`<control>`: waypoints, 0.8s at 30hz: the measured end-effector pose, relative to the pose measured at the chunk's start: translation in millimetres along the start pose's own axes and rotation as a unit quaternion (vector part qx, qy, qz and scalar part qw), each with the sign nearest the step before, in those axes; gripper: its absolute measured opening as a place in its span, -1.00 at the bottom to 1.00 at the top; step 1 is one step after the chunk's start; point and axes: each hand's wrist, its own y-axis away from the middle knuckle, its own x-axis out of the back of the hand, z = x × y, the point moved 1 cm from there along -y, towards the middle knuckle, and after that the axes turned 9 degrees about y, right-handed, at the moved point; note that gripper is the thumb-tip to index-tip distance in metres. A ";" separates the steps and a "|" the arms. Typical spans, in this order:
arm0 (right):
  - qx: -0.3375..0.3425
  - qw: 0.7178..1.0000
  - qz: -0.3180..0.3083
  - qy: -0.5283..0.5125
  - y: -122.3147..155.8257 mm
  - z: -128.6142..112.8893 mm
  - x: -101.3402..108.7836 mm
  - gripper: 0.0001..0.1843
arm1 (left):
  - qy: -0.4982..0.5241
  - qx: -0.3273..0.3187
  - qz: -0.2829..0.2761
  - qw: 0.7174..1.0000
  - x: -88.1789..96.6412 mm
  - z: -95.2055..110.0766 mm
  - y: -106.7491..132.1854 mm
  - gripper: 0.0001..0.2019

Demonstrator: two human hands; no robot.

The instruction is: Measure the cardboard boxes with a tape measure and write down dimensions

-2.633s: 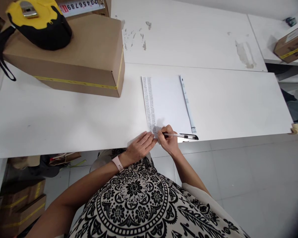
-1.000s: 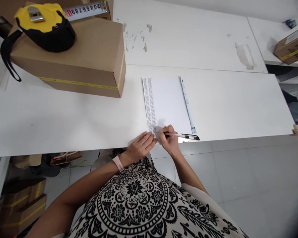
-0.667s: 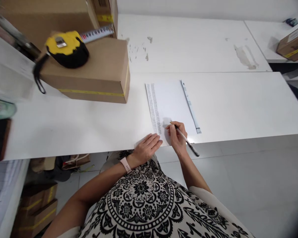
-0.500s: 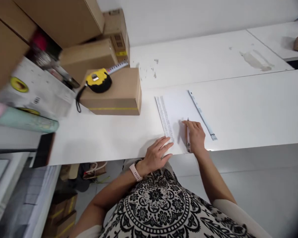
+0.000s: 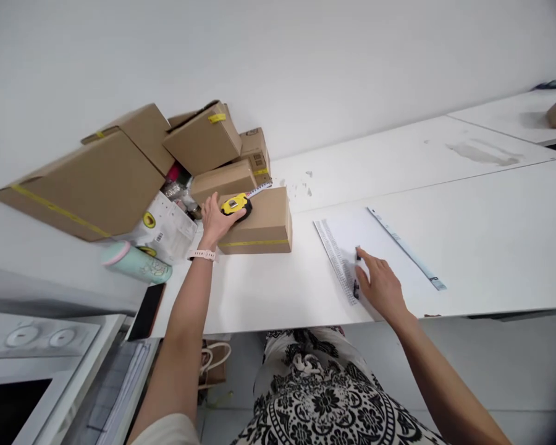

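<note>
My left hand (image 5: 214,221) is at the yellow and black tape measure (image 5: 234,204), which lies on a closed cardboard box (image 5: 264,213) with a short length of blade out. The thumb lies along the tape measure's near side; the fingers are spread at its left end, not closed round it. My right hand (image 5: 383,289) is over a white sheet of paper (image 5: 352,228), thumb and index finger apart beside a pen (image 5: 356,288). The pen lies on the paper, partly hidden by the fingers. A ruler with fine markings (image 5: 333,259) lies along the sheet's left side, and a pale blue strip (image 5: 405,247) along its right.
Cardboard boxes (image 5: 106,179) are stacked at the back left. Nearer stand an avocado-printed package (image 5: 171,225), a mint-green bottle (image 5: 139,262) and a dark flat object (image 5: 147,311) at the table corner. A white appliance (image 5: 37,346) is at lower left. The white table (image 5: 500,247) stretches right.
My left hand has left the ruler's near end and reached up-left to the tape measure. My right hand has loosened from the pen, which now lies nearer the ruler. The view has shifted.
</note>
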 end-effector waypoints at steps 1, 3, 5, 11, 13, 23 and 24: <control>-0.002 1.000 0.005 -0.024 3.0 -6.8 -0.3 -0.47 | 0.005 0.011 -0.038 0.999 0.4 -2.8 -7.9 0.00; -0.005 0.997 0.003 -0.074 7.0 -19.4 -3.5 -0.48 | 0.016 0.015 -0.103 0.994 2.3 -5.8 -18.8 -0.15; -0.003 0.990 -0.016 -0.142 6.3 -32.9 -9.5 -0.47 | 0.016 0.006 -0.136 0.991 5.2 -6.3 -23.7 -0.26; 0.023 0.934 -0.094 -0.344 -32.1 -94.2 -37.9 -0.22 | -0.036 0.008 -0.135 0.990 11.3 0.8 -11.3 -0.29; 0.025 0.920 -0.084 -0.381 -51.0 -115.1 -46.9 -0.15 | -0.052 0.013 -0.131 0.990 13.6 5.8 1.1 -0.30; -0.034 0.918 0.001 -0.394 -28.3 -123.9 -17.3 -0.26 | -0.086 0.016 -0.128 0.988 36.8 32.7 112.4 -0.30; -0.032 0.927 0.012 -0.373 -22.6 -120.7 -11.1 -0.32 | -0.085 0.017 -0.127 0.988 36.5 35.2 121.3 -0.30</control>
